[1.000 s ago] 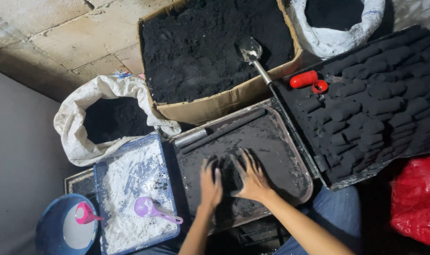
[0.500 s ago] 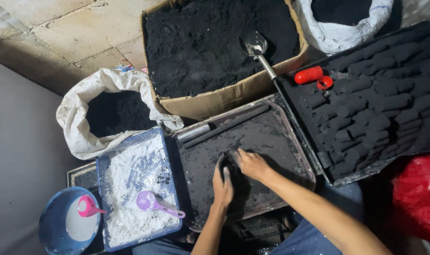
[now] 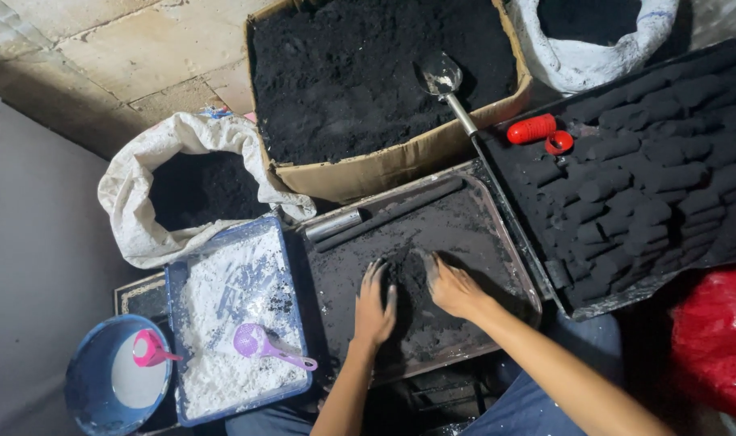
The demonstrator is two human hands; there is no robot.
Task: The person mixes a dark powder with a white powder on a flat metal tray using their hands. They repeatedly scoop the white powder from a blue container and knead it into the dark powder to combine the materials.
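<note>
Both my hands rest in a shallow metal tray [image 3: 497, 211] smeared with black powder. My left hand [image 3: 374, 303] and my right hand [image 3: 451, 284] press in from either side on a small heap of black powder [image 3: 409, 282] between them, fingers blackened and slightly spread. A metal tube and a dark rod [image 3: 384, 216] lie along the tray's far edge.
A cardboard box of black powder [image 3: 376, 73] holds a red-handled metal trowel [image 3: 458, 101]. Black briquettes [image 3: 651, 178] fill a tray on the right. Two white sacks [image 3: 182, 190] hold black powder. A blue tray of white powder [image 3: 235, 311] has a purple scoop; a blue bucket [image 3: 109, 379] holds a pink scoop.
My hands have drawn closer together around the powder heap, sliding slightly right in the tray. The view has shifted a little.
</note>
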